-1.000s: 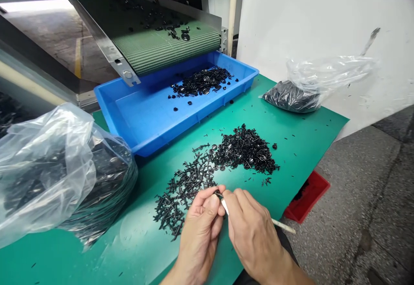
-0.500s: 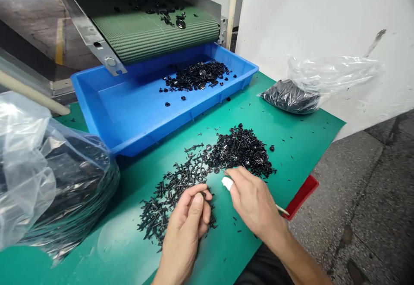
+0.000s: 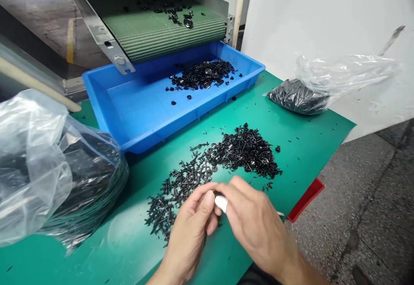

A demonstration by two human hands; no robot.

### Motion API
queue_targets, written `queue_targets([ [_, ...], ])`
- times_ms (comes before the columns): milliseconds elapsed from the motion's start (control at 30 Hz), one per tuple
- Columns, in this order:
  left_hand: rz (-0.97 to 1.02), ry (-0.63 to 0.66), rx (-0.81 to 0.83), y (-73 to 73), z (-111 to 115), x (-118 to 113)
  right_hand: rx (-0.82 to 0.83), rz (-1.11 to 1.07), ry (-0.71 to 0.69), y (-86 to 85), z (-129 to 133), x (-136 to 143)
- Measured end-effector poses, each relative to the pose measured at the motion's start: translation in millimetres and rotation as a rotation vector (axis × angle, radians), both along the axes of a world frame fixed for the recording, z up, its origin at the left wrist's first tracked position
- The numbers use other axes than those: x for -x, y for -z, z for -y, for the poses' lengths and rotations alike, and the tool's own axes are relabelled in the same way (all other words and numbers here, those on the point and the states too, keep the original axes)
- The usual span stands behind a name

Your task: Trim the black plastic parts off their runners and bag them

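My left hand [image 3: 194, 220] is closed, thumb against curled fingers, with a small dark part mostly hidden at the fingertips. Against those fingertips press the fingers of my right hand [image 3: 250, 216]; a white wrapping [image 3: 221, 203] covers one of its digits. What the right fingers grip, if anything, is hidden. Just beyond both hands lies a heap of small black plastic pieces [image 3: 247, 151], some round, some thin. A looser spread of black branched pieces [image 3: 184, 181] runs from it toward the left hand.
A blue tray [image 3: 142, 140] holding black parts stands under the end of a green conveyor belt [image 3: 174, 35]. A large clear bag of black pieces [image 3: 87, 181] is at left, a smaller bag [image 3: 297, 97] at right. A red bin [image 3: 305, 201] sits below the table's right edge.
My right hand has moved from the edge of the heap toward me and left, and now meets my left fingertips. The whole view has shifted slightly.
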State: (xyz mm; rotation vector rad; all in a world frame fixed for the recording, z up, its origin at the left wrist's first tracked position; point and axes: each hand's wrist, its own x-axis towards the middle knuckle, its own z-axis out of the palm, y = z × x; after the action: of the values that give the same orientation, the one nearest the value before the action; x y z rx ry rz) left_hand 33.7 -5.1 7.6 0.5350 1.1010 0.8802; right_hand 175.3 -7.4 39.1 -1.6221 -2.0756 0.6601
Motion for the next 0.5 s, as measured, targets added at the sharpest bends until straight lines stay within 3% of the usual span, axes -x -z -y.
queue_targets([
  [167, 0.080, -0.128, -0.005, 2.1, 1, -1, -0.027, -0.014, -0.095, -2.2, 17, 0],
  [333, 0.084, -0.172, -0.060, 2.6, 4, -3, -0.153, 0.003, 0.015, 9.5, 23, -4],
  [500, 0.059, -0.171, -0.036, 5.4, 6, -3, -0.272, 0.136, 0.037, 10.9, 25, 0],
])
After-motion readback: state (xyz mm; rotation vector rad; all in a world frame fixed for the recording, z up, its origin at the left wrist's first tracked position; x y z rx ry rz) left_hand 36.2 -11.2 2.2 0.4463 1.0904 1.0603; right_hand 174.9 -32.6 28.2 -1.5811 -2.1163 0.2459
